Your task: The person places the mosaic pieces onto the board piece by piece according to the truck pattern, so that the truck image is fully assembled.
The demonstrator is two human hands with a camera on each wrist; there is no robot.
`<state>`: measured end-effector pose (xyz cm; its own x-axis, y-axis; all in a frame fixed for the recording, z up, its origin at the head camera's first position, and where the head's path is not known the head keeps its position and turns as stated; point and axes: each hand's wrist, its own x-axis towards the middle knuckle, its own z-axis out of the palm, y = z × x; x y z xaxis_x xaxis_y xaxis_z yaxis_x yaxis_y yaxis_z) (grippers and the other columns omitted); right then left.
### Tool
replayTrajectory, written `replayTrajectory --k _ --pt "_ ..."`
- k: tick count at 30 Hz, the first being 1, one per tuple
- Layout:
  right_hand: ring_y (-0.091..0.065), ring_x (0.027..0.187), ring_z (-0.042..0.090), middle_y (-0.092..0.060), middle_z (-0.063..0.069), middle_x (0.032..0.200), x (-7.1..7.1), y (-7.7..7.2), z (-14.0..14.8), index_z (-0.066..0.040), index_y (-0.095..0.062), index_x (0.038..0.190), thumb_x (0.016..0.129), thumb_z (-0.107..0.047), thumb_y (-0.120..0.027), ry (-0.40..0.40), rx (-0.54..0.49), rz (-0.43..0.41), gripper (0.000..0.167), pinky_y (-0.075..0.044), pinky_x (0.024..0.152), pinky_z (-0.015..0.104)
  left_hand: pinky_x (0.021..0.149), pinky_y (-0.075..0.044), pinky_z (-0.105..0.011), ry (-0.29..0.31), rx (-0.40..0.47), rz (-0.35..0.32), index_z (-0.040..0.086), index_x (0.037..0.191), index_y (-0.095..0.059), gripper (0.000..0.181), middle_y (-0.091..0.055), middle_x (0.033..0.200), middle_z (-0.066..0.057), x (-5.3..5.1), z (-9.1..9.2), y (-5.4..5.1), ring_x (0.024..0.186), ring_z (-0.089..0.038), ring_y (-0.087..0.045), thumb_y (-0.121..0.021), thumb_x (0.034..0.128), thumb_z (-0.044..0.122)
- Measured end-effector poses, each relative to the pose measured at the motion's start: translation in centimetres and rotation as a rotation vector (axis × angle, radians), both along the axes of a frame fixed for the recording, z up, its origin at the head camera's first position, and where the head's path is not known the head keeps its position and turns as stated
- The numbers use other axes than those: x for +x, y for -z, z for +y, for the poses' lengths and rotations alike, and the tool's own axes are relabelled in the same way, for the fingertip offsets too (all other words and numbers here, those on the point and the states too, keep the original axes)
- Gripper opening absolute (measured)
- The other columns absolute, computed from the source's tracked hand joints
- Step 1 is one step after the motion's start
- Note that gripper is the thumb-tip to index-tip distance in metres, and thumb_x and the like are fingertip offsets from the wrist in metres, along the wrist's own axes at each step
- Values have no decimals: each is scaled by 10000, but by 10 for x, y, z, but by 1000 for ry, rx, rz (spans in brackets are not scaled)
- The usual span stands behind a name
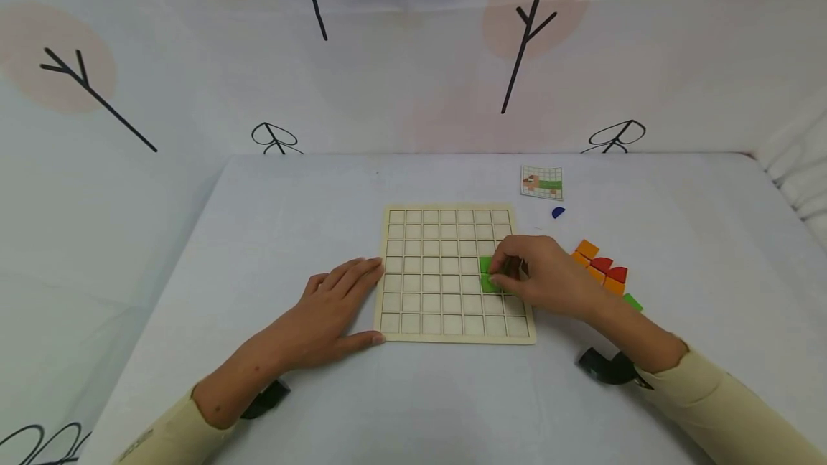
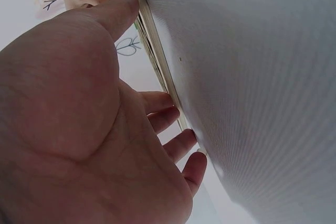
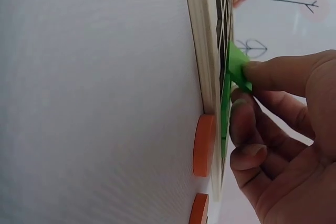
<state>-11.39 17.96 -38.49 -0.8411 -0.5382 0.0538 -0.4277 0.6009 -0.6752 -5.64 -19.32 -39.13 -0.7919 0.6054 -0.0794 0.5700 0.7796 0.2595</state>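
Observation:
A pale wooden board (image 1: 431,283) with a grid of square cells lies on the white table. My right hand (image 1: 549,275) is over its right side, pinching a green tile (image 3: 239,62) between thumb and finger. In the right wrist view that tile stands tilted at the board's surface, and more green (image 3: 225,111) lies in the cells beside it. The fingers partly hide the green tiles from the head view. My left hand (image 1: 329,314) rests on the table with fingers extended, its fingertips and thumb touching the board's left edge.
Right of the board lie several orange tiles (image 1: 587,248), red curved pieces (image 1: 617,275) and a green piece (image 1: 633,301), partly behind the right forearm. A small dark blue half-round piece (image 1: 558,213) and a picture card (image 1: 542,183) with a gridded design lie farther back.

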Motion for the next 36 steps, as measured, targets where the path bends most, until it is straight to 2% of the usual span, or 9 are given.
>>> replayTrajectory --k 8,15,20,27,31,36 --pt "-583 769 99 -647 -98 902 0 3 0 -196 -747 913 909 -68 -839 -2 34 66 158 -512 672 251 1131 -344 -538 -8 -11 -15 129 1705 -224 961 -208 1762 3 0 -1 1 1612 -260 -213 -614 1002 657" --pt "-586 776 93 -656 -121 902 2 0 16 -179 -738 955 930 -23 -788 29 -5 129 166 -499 661 264 1138 -339 -540 -7 -10 -27 141 1709 -211 958 -195 1766 14 -1 1 2 1614 -251 -204 -604 1006 661" --pt "-589 772 92 -664 -118 914 6 -2 37 -166 -748 977 917 -4 -789 88 16 160 178 -500 660 243 1146 -331 -547 -2 -10 -28 139 1709 -207 960 -191 1768 11 -2 1 3 1615 -259 -202 -605 1007 659" --pt "-575 778 77 -683 -79 994 9 1 68 -150 -761 1031 874 -6 -832 174 99 258 224 -490 660 206 1127 -348 -558 7 -8 -3 113 1701 -227 959 -212 1761 -15 -1 -2 2 1606 -285 -224 -611 1007 652" --pt "-548 797 127 -673 -33 1009 6 2 78 -113 -770 1064 889 -75 -852 196 147 215 197 -490 649 228 1135 -345 -544 -6 -12 -14 122 1704 -223 958 -209 1762 -2 -1 -1 1 1609 -267 -216 -614 1007 650" --pt "-526 830 172 -654 9 1017 3 4 81 -87 -788 1073 895 -113 -855 187 207 141 192 -464 645 250 1129 -352 -542 -1 -8 -10 116 1701 -233 958 -219 1758 -8 -2 -1 1 1607 -269 -222 -620 1004 649"
